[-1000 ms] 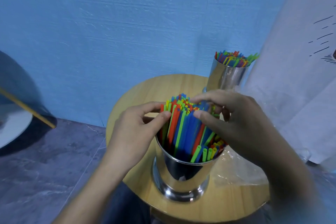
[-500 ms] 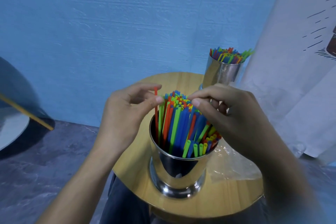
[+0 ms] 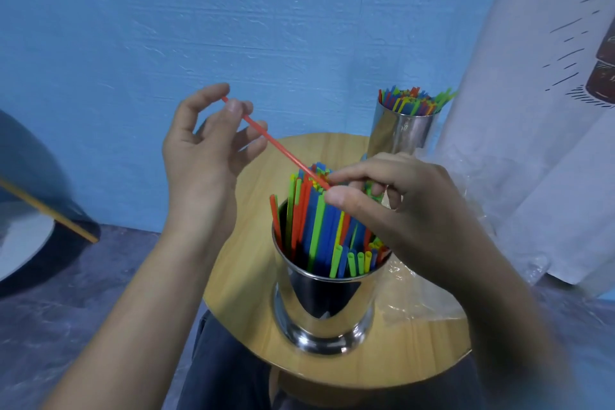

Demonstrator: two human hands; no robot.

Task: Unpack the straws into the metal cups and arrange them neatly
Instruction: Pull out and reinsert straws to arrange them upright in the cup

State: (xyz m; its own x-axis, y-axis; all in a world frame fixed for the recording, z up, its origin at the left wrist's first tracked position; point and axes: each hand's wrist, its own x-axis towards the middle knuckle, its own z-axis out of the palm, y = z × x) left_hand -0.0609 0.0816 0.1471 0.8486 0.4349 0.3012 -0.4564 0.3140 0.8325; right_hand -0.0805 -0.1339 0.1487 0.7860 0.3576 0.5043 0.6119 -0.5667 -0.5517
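Our left grip (image 3: 203,160) pinches the upper end of one red straw (image 3: 276,143). Our right grip (image 3: 402,213) pinches its lower end just above the bundled straws (image 3: 319,223), likely to steer it upright into the near metal cup (image 3: 326,303) on the table (image 3: 246,276).

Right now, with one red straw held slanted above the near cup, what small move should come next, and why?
Probably stand the red straw upright and lower it into the left side of the near cup. The left hand pinches its top end, the right hand its lower end, and a dark gap shows there beside other straws.
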